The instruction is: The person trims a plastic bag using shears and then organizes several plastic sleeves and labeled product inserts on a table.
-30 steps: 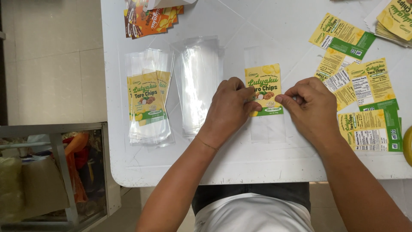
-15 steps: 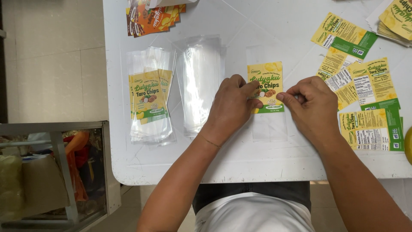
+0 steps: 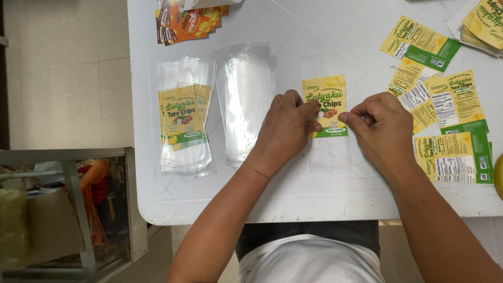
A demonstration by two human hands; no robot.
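Pressing a yellow label [image 3: 325,105] onto a clear bag [image 3: 327,152] on the counter [image 3: 314,194], your left hand [image 3: 285,131] and right hand [image 3: 382,131] pinch its sides with clenched fingers [image 3: 309,110].

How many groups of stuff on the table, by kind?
Labelled clear bag under both hands: 1
Piles of clear bags, one labelled, one plain: 2
Orange label stack: 1
Yellow-green label spreads, loose and stacked: 2
Total: 6

Yellow-green labels [image 3: 443,99] — clear pouches [image 3: 246,99]
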